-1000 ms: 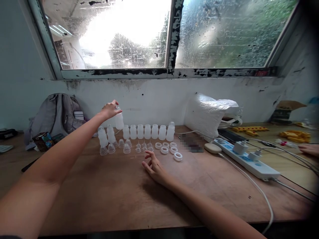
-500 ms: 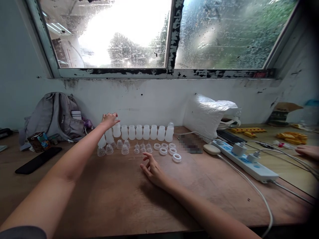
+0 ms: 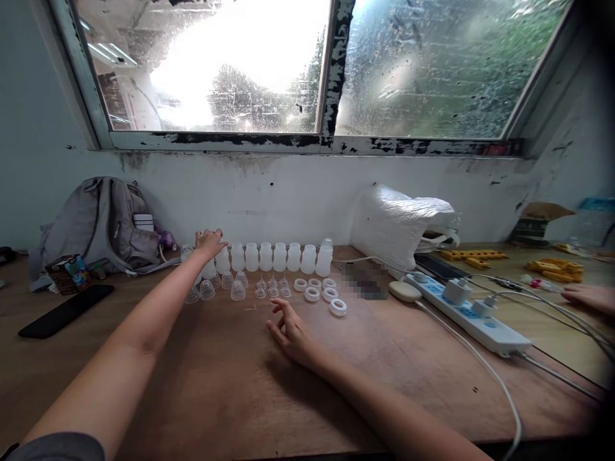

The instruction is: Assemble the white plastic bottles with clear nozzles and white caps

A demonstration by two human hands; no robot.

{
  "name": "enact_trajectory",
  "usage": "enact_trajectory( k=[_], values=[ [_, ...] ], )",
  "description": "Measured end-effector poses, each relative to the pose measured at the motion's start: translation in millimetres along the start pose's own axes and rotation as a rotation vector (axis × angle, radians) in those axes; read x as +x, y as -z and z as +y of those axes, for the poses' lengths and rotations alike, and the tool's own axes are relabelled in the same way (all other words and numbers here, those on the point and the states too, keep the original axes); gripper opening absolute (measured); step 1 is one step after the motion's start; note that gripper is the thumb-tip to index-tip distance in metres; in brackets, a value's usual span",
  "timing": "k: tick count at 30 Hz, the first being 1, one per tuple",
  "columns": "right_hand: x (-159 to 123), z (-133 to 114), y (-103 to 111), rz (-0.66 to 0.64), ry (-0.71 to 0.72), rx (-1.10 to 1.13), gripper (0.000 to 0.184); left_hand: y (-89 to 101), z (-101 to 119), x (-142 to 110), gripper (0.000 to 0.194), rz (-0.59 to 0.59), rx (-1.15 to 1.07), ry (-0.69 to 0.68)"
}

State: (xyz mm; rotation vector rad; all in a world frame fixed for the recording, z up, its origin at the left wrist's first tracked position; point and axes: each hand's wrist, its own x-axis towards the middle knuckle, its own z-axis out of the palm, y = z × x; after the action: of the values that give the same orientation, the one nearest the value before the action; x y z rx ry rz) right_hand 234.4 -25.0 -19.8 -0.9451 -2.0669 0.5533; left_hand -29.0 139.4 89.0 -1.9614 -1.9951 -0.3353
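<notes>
My left hand [image 3: 209, 244] reaches to the left part of a row of frosted baby bottles [image 3: 266, 257], its fingers closed about the top of one bottle [image 3: 222, 261]. That bottle stands in line with the others, its upper part hidden by the fingers. The bottle at the row's right end [image 3: 325, 257] has a clear cap on. My right hand [image 3: 293, 330] rests on the table, fingers apart and loosely bent, holding nothing. Ahead of it are clear nipples [image 3: 272, 288], with clear domed caps [image 3: 237, 291] to the left and white collar rings [image 3: 312, 294] to the right.
A grey backpack [image 3: 103, 224], a small box [image 3: 68, 274] and a black phone [image 3: 67, 312] lie left. Toward the right are a white bag [image 3: 384, 224], a round beige device [image 3: 404, 291] and a power strip [image 3: 471, 317] with cables. Another person's hand [image 3: 589, 296] is at far right.
My left hand has come down with the bottle, which now stands level with its neighbours. My right hand has hardly moved. The whole view has shifted slightly.
</notes>
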Motion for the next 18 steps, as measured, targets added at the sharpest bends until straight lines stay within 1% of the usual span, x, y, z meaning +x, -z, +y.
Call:
enact_trajectory(
  k=[8, 10, 13, 15, 18],
  values=[
    [-0.3, 1.3, -1.9, -0.001, 0.015, -0.034, 0.039, 2.9, 1.8, 0.7, 0.035, -0.016, 0.030, -0.025],
    [-0.3, 1.2, -1.7, 0.013, 0.027, -0.040, 0.039, 4.0, 1.4, -0.9, 0.035, 0.003, 0.035, -0.037],
    [1.5, 3.7, 0.0, 0.072, 0.033, -0.071, 0.039, 6.1, 3.9, -5.3, 0.036, 0.058, 0.041, -0.066],
    [4.0, 8.3, 2.2, 0.116, 0.014, -0.104, 0.039, 7.3, 10.1, -9.7, 0.036, 0.117, 0.041, -0.123],
    [8.2, 18.3, 5.9, 0.143, -0.042, -0.136, 0.038, 6.5, 28.4, -21.7, 0.032, 0.218, 0.023, -0.292]
  ],
)
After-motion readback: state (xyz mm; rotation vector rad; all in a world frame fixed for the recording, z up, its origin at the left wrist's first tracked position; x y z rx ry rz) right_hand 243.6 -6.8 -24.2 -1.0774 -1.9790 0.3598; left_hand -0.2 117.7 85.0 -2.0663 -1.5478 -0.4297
